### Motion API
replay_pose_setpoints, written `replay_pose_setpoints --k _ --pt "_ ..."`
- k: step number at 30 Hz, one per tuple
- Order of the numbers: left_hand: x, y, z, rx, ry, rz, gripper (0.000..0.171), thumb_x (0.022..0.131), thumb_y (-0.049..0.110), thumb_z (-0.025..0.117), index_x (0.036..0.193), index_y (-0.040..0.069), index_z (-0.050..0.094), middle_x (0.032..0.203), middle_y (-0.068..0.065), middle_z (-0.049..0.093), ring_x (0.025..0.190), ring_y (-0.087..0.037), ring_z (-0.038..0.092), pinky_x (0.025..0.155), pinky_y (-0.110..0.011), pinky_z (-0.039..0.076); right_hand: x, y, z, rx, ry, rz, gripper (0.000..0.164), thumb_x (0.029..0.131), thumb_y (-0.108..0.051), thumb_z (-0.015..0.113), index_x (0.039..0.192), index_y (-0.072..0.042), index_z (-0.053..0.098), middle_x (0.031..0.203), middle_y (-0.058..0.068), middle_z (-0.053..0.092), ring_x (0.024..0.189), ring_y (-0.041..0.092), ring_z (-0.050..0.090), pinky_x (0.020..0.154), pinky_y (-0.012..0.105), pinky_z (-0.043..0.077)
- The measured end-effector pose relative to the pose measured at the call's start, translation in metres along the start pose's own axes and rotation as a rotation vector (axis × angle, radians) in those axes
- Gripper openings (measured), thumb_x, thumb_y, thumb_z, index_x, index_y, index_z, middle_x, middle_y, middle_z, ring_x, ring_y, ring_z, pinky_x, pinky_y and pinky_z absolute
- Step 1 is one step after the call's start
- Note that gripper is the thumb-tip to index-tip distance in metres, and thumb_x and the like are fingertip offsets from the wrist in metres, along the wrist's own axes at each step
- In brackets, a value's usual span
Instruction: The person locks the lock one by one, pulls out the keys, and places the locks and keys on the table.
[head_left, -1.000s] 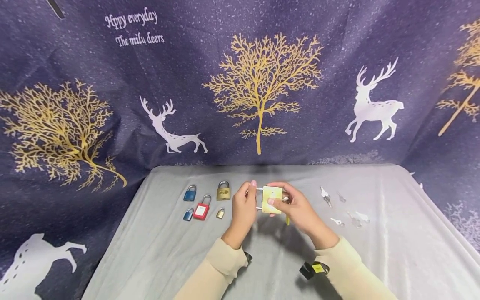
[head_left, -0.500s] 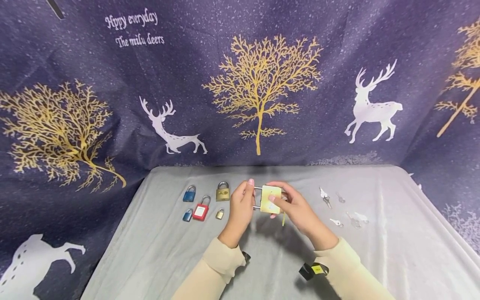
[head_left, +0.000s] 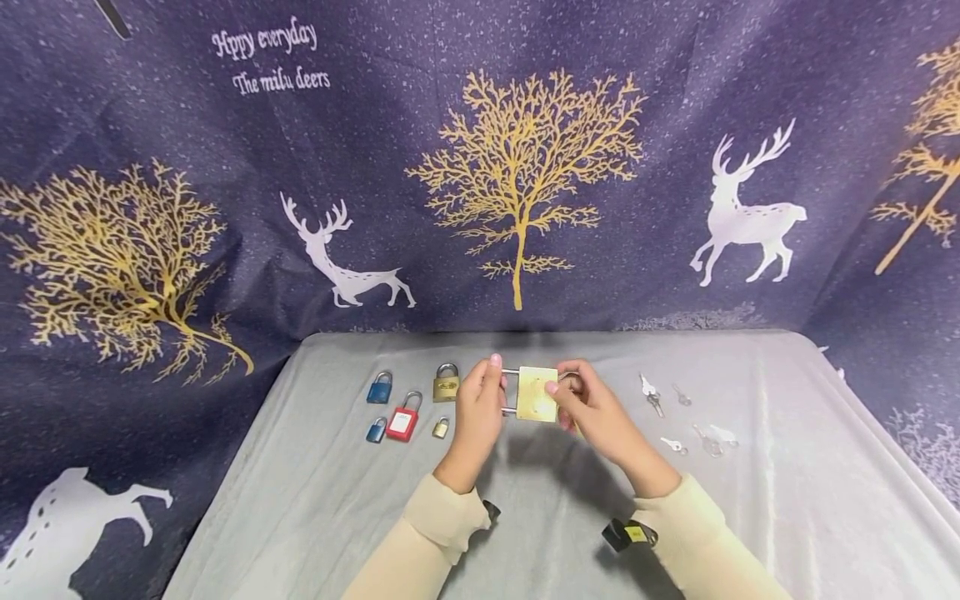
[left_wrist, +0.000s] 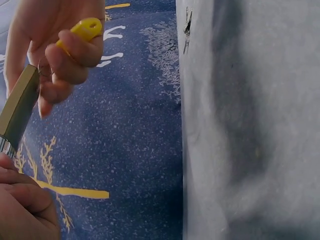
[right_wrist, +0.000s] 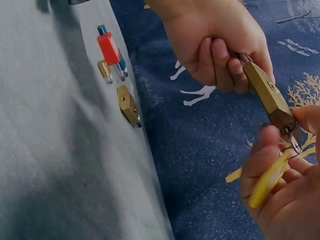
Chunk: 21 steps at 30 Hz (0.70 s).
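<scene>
A large brass padlock [head_left: 536, 395] is held sideways above the table, shackle to the left. My left hand [head_left: 478, 412] grips the shackle [head_left: 510, 409] with curled fingers. At the other end, a key [right_wrist: 294, 142] sits in the padlock's bottom, as the right wrist view shows. My right hand [head_left: 600, 417] has its thumb and fingers around that key, the thumb tip by the edge of the lock body. From the key's ring hangs a yellow tag [right_wrist: 269, 184], beside the curled right fingers. In the head view the key is mostly hidden by the right hand.
Left on the grey cloth [head_left: 300, 517] lie a red padlock [head_left: 402, 423], two blue padlocks [head_left: 379, 388], a brass padlock [head_left: 446, 385] and a small brass one [head_left: 441, 427]. Several keys [head_left: 651, 395] lie to the right. A patterned curtain [head_left: 600, 283] hangs behind.
My right hand's thumb has slid off the middle of the lock body to its bottom edge, by the key. The padlock and left hand have shifted slightly left.
</scene>
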<state>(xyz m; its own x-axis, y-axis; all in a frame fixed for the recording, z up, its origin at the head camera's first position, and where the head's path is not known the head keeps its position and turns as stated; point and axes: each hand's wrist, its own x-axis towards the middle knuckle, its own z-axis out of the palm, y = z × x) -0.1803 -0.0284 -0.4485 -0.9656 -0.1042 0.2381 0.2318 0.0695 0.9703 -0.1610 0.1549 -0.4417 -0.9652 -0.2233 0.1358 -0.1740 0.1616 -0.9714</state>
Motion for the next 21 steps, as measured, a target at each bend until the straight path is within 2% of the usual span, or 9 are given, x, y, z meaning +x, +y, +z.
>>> replay_pose_setpoints --k 3,7,12,17,21 --pt "0.001 0.0014 -0.0013 -0.02 -0.004 -0.011 0.051 0.109 0.034 0.045 0.081 -0.008 0.053 0.055 0.002 0.041 0.049 -0.007 0.039 0.045 -0.021 0.031 -0.0003 0.0002 -0.0013 0.018 0.02 -0.031 0.025 0.102 -0.019 0.06 0.116 -0.004 0.046 0.073 0.008 0.054 0.056 0.011 0.052 0.049 0.033 0.047" --pt "0.0019 0.0027 -0.002 -0.058 -0.01 -0.025 0.053 0.109 0.036 0.044 0.082 -0.009 0.053 0.055 0.002 0.041 0.049 -0.007 0.037 0.045 -0.02 0.03 -0.0013 -0.0005 -0.0011 0.04 0.033 -0.065 0.021 0.103 -0.019 0.059 0.11 -0.003 0.047 0.073 0.005 0.052 0.056 0.008 0.047 0.049 0.027 0.042" --pt "0.0025 0.004 -0.0013 -0.08 0.002 -0.056 0.052 0.108 0.035 0.045 0.081 -0.008 0.053 0.057 0.0 0.041 0.05 -0.008 0.038 0.045 -0.02 0.03 -0.0024 -0.0006 -0.0021 0.025 0.034 -0.119 0.015 0.105 -0.016 0.055 0.104 -0.002 0.051 0.073 0.006 0.054 0.056 0.008 0.047 0.048 0.025 0.043" --pt "0.0039 0.0026 -0.0025 -0.115 0.02 -0.094 0.054 0.108 0.038 0.045 0.083 -0.009 0.052 0.056 0.003 0.04 0.05 -0.007 0.038 0.045 -0.019 0.03 -0.0011 0.0014 -0.0065 0.04 -0.041 -0.194 0.01 0.105 -0.009 0.051 0.106 0.001 0.052 0.076 0.008 0.057 0.057 0.01 0.05 0.05 0.026 0.046" --pt "0.0048 0.0019 -0.0045 -0.148 0.019 -0.105 0.054 0.108 0.041 0.045 0.081 -0.006 0.052 0.055 0.004 0.039 0.048 -0.006 0.036 0.043 -0.019 0.028 -0.0001 0.0021 -0.0101 0.038 -0.094 -0.229 0.009 0.104 -0.004 0.05 0.109 0.004 0.053 0.08 0.01 0.059 0.059 0.012 0.053 0.052 0.027 0.049"
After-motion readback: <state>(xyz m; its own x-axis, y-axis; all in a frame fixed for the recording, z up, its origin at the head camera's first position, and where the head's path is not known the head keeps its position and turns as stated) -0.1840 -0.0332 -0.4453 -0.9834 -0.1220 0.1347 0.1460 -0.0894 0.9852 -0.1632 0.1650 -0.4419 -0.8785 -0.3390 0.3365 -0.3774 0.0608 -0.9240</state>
